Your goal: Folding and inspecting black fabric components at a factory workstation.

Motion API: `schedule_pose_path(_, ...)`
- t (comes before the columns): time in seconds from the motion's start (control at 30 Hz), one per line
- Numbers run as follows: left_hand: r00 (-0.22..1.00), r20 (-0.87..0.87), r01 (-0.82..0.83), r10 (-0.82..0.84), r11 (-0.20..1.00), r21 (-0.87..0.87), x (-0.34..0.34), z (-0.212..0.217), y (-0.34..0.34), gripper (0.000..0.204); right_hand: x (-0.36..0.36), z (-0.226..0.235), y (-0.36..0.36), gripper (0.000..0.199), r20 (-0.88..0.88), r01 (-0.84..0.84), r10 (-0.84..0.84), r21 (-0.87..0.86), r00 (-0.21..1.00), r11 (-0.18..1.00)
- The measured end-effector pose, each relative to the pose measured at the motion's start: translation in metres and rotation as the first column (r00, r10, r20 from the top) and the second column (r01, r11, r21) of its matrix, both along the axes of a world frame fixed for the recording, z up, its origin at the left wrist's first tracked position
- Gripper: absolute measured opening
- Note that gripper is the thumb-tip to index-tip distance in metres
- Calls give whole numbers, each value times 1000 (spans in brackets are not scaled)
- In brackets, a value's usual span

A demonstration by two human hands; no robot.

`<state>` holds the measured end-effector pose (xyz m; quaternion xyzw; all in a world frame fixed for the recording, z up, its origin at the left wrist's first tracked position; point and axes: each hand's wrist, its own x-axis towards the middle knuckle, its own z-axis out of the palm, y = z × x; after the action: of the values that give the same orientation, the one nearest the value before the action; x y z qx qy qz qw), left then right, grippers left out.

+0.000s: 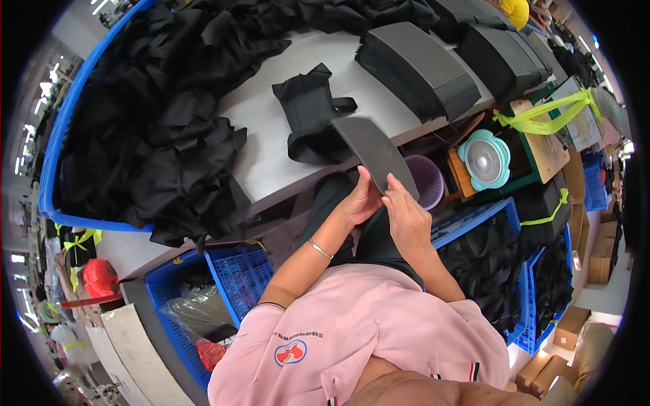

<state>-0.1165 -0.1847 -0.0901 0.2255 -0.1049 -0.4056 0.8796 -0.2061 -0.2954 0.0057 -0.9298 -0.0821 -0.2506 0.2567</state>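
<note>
Both my hands hold a flat dark grey foam pad (374,153) by its near end, over the table's front edge. My left hand (359,201) grips the pad's near left corner, a thin bracelet on its wrist. My right hand (405,210) pinches the near right edge. The pad's far end reaches over a black fabric sleeve (308,111) with straps that lies on the grey table (271,162).
A big heap of black fabric pieces (162,128) fills a blue bin at the left. Stacks of dark foam pads (420,68) line the table's far side. A purple basket (426,179), a small teal fan (485,160) and blue crates (233,274) with black fabric stand below.
</note>
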Motion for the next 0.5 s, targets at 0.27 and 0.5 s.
schedule_pose_path(0.27, 986, 133, -88, 101, 991, -103, -18, 27, 6, 111, -34, -4, -23, 22, -326, -24, 289, 625, 900, 780)
schedule_pose_path(0.5, 957, -52, -264, 287, 929, 260, -28, 36, 19, 41, -28, -23, -14, 33, -46, 159, -155, 109, 987, 981)
